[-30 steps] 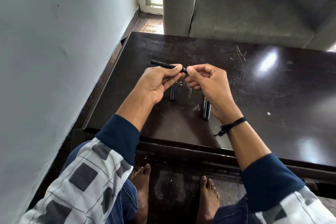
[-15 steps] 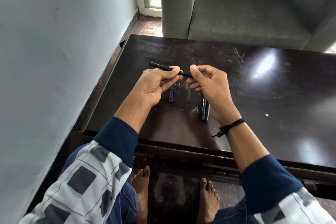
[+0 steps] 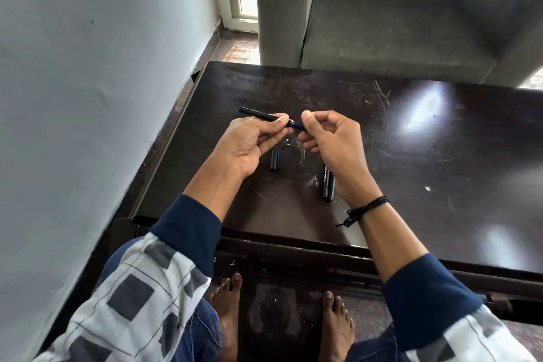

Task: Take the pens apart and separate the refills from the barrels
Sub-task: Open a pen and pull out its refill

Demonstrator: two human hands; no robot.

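Left hand (image 3: 249, 144) grips pen (image 3: 264, 116) barrel; right hand (image 3: 332, 141) pinches its right end. Light, stiff, likely slick plastic; hold barrel midway, pull straight.

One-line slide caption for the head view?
Above a dark table with loose pen parts, the left hand holds a pen; the right hand pinches its other end.

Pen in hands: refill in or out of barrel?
Partly out: a thin blue refill spans the gap from the black barrel, gripped by the left hand, to the right hand pinching it. Depth inside: cannot tell.
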